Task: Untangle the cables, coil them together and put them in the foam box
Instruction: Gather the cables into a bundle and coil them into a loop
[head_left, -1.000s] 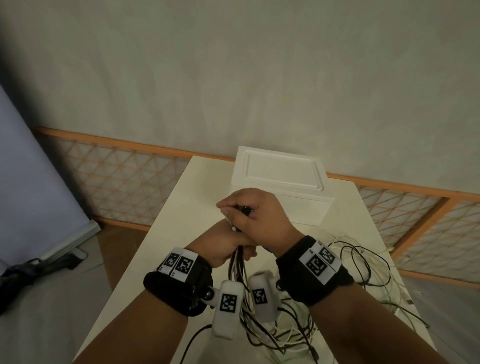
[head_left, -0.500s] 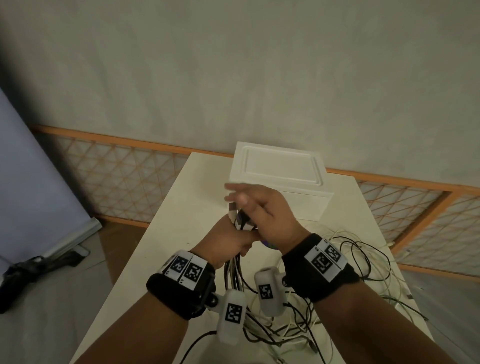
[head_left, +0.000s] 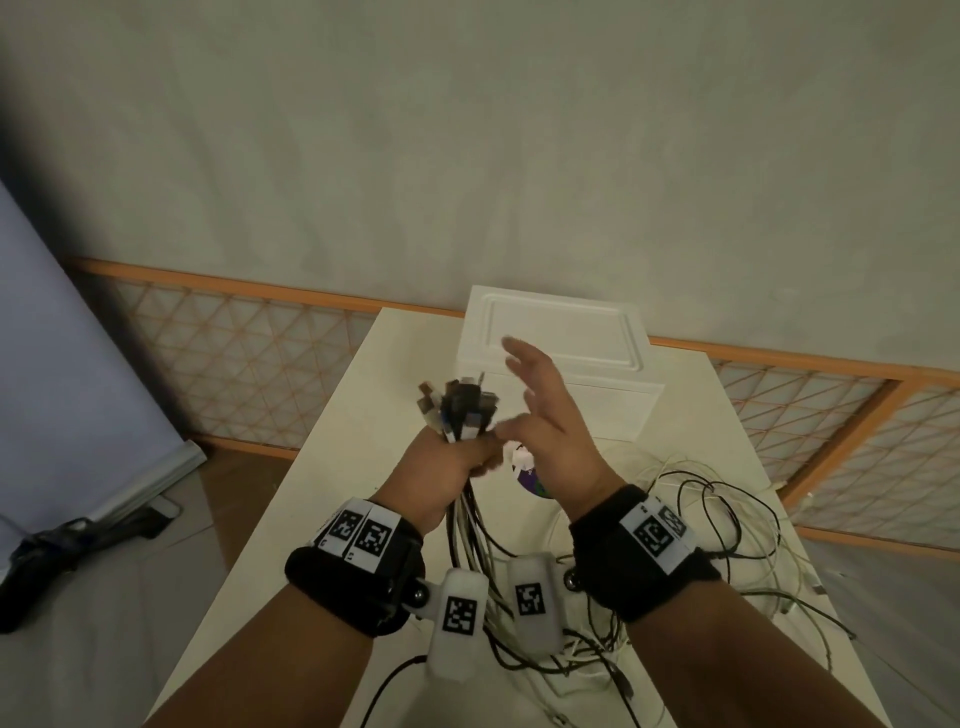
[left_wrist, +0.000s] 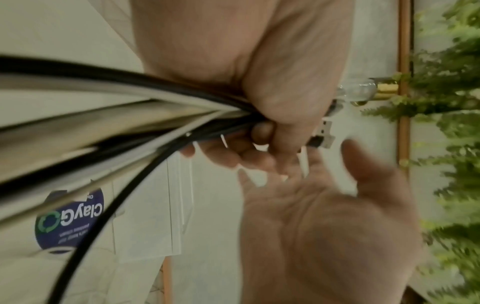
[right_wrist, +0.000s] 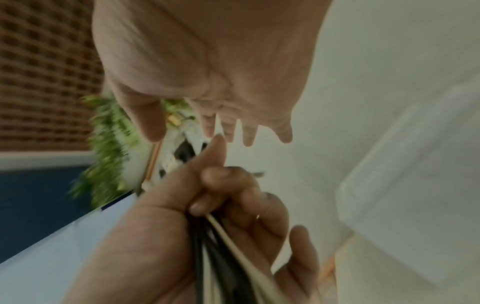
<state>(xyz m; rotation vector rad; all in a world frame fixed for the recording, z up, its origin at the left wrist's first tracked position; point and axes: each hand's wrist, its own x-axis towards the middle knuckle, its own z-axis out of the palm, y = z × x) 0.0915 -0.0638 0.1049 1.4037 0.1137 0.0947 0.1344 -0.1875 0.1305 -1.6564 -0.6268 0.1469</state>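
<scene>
My left hand grips a bundle of black and white cables just below their plugs, which fan out above the fist. The cables run back past the left wrist camera. In the right wrist view the same fist holds the cables. My right hand hovers just right of the plugs with fingers spread, holding nothing; its palm faces the bundle. The white foam box, lid on, stands at the table's far end behind both hands.
Loose tangled cables lie on the white table at the right and near my wrists. A round blue-and-green labelled object sits on the table under the hands. Orange lattice fencing and a wall stand behind the table.
My right hand has let go of the plug ends and opened, moving up and right. The left hand keeps holding the bundle, with the plugs now uncovered.
</scene>
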